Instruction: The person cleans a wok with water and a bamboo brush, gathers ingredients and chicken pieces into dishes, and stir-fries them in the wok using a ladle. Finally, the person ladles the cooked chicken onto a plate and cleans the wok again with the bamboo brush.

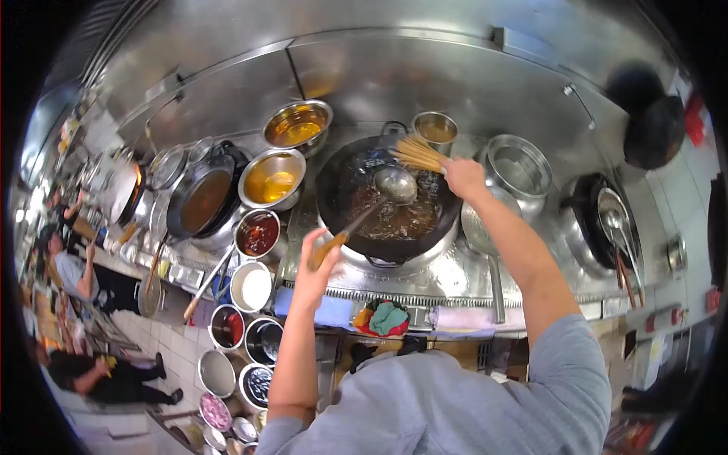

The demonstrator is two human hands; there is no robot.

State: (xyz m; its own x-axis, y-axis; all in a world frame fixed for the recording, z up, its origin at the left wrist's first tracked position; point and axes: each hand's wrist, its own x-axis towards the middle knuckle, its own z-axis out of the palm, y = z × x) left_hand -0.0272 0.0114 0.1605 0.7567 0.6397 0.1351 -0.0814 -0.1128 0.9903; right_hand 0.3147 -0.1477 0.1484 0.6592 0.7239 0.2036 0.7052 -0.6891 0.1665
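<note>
My left hand [309,265] is closed around the wooden handle of a metal ladle [396,186], whose bowl hangs over the large dark wok [332,189]. Brownish, bubbling liquid [402,221] lies in the wok. At the wok's upper right, my right hand [464,178] grips a bamboo wok brush [417,154], its bristles pointing left over the rim. Under my right forearm, a flat perforated strainer [479,227] rests with its handle toward me.
Bowls of yellow oil [273,180] and a pot of red sauce [258,233] stand left of the wok. A steel pot [523,168] is on the right. Folded cloths [466,317] and a crumpled green cloth [388,317] line the front edge. Other people [72,265] stand far left.
</note>
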